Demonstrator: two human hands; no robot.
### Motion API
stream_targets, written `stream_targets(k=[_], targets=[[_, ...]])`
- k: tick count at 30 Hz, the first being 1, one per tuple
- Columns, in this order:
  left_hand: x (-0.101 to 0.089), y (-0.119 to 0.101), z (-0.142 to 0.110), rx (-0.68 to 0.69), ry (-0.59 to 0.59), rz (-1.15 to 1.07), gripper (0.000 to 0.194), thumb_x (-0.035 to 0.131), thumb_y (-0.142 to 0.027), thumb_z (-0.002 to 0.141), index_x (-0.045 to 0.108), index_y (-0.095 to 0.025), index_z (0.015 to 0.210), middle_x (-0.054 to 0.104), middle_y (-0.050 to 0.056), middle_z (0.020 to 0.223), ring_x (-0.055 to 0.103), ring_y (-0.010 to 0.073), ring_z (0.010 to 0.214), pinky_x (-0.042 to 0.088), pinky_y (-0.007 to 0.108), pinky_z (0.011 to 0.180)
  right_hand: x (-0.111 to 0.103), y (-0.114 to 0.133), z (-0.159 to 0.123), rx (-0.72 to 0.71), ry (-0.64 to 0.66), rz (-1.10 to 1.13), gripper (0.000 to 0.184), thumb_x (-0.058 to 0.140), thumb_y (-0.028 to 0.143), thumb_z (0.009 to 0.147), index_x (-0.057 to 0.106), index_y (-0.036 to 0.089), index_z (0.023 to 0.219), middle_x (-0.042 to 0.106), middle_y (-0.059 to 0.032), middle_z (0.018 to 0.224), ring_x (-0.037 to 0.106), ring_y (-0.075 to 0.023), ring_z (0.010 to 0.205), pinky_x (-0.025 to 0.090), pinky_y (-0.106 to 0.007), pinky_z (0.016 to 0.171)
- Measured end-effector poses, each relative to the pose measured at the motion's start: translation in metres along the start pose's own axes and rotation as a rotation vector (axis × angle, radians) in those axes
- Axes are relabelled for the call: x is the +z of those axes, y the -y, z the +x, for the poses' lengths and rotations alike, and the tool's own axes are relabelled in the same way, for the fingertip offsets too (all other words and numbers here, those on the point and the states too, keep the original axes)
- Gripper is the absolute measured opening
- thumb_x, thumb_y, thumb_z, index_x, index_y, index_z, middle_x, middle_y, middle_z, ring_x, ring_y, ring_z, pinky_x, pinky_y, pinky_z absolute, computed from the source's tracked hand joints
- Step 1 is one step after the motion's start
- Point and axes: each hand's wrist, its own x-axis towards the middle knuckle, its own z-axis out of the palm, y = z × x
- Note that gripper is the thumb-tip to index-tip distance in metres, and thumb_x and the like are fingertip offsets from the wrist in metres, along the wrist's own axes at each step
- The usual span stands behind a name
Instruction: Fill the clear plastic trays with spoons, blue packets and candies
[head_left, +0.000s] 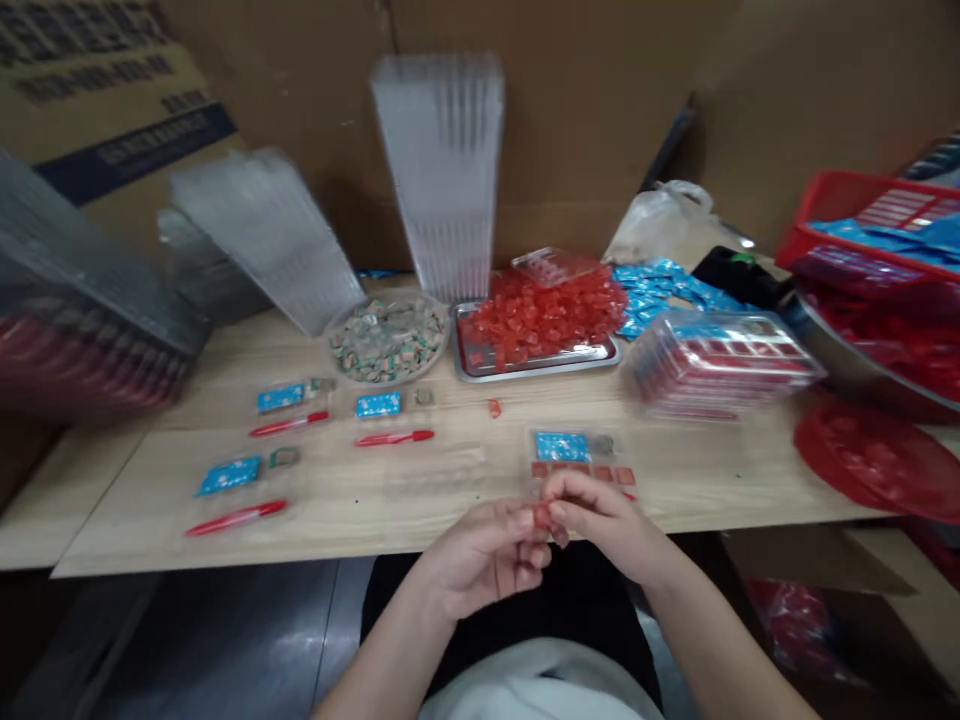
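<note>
In the head view, the left hand (480, 560) and right hand (611, 525) are meeting, fingertips pinching a small, translucent red piece (541, 516); blur is hiding its long axis. At one o'clock, nearer the right hand, a clear plastic tray (622, 452) is holding a crinkly blue packet (562, 446). At twelve, a glossy, jagged red heap (551, 312) is filling a metal tray (525, 376).
</note>
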Motion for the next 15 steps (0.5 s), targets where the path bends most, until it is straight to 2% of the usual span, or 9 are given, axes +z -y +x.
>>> stream_targets(k=[1,3,5,6,8,10,12,15], targets=[[-0.001,0.004,-0.002,0.028,-0.047,0.014,0.024,0.071,-0.031,0.073,0.062,-0.012,0.085,0.059,0.004,0.081,0.047,0.0031,0.058,0.033,0.015,0.051,0.001,-0.001,-0.002,0.003,-0.008,-0.052,0.020,0.057,0.037,0.084,0.054,0.018,0.078,0.052,0.0026,0.067,0.049,-0.0085,0.060,0.041,-0.022,0.057],[-0.008,0.010,-0.006,0.184,-0.243,0.099,0.025,0.074,-0.032,0.069,0.061,-0.012,0.079,0.057,0.001,0.072,0.044,0.0026,0.054,0.030,0.015,0.049,0.007,-0.003,-0.004,-0.039,-0.101,-0.219,0.014,0.055,0.033,0.085,0.056,0.019,0.083,0.055,0.0006,0.074,0.053,-0.0100,0.065,0.044,-0.024,0.061],[-0.017,0.014,-0.012,0.347,-0.451,0.208,0.027,0.076,-0.032,0.066,0.059,-0.013,0.072,0.052,-0.003,0.059,0.039,0.0023,0.049,0.025,0.016,0.046,0.018,-0.003,-0.003,-0.145,-0.193,-0.414,0.012,0.055,0.026,0.085,0.058,0.021,0.095,0.060,-0.0026,0.090,0.056,-0.0117,0.075,0.046,-0.027,0.070],[-0.022,0.015,-0.015,0.388,-0.509,0.245,0.027,0.076,-0.033,0.065,0.059,-0.013,0.069,0.048,-0.005,0.055,0.037,0.0022,0.047,0.022,0.016,0.045,0.025,-0.004,-0.002,-0.209,-0.203,-0.487,0.017,0.056,0.023,0.084,0.058,0.022,0.101,0.060,-0.0038,0.097,0.057,-0.0126,0.080,0.047,-0.028,0.074],[-0.028,0.015,-0.022,0.393,-0.519,0.276,0.029,0.075,-0.037,0.065,0.059,-0.013,0.069,0.045,-0.006,0.051,0.033,0.0025,0.045,0.019,0.018,0.043,0.038,-0.004,0.003,-0.316,-0.166,-0.542,0.021,0.057,0.019,0.083,0.059,0.024,0.103,0.061,-0.0043,0.102,0.059,-0.0139,0.086,0.048,-0.028,0.076],[-0.030,0.014,-0.028,0.388,-0.499,0.287,0.030,0.074,-0.038,0.065,0.058,-0.013,0.069,0.045,-0.006,0.052,0.032,0.0030,0.045,0.019,0.018,0.043,0.048,-0.005,0.009,-0.353,-0.156,-0.503,0.014,0.058,0.018,0.083,0.061,0.024,0.095,0.063,-0.0031,0.094,0.060,-0.0140,0.085,0.049,-0.026,0.073],[-0.029,0.014,-0.032,0.445,-0.521,0.310,0.027,0.073,-0.036,0.067,0.056,-0.014,0.069,0.049,-0.005,0.059,0.035,0.0035,0.048,0.023,0.018,0.045,0.054,-0.006,0.016,-0.331,-0.181,-0.444,0.007,0.058,0.018,0.082,0.061,0.023,0.087,0.063,-0.0019,0.086,0.061,-0.0133,0.082,0.050,-0.025,0.071],[-0.028,0.015,-0.031,0.587,-0.546,0.368,0.022,0.070,-0.031,0.070,0.054,-0.016,0.071,0.053,-0.003,0.069,0.044,0.0062,0.058,0.034,0.019,0.053,0.059,-0.006,0.024,-0.267,-0.187,-0.338,0.007,0.060,0.017,0.080,0.060,0.023,0.085,0.062,-0.0006,0.085,0.061,-0.0124,0.080,0.051,-0.024,0.071]])
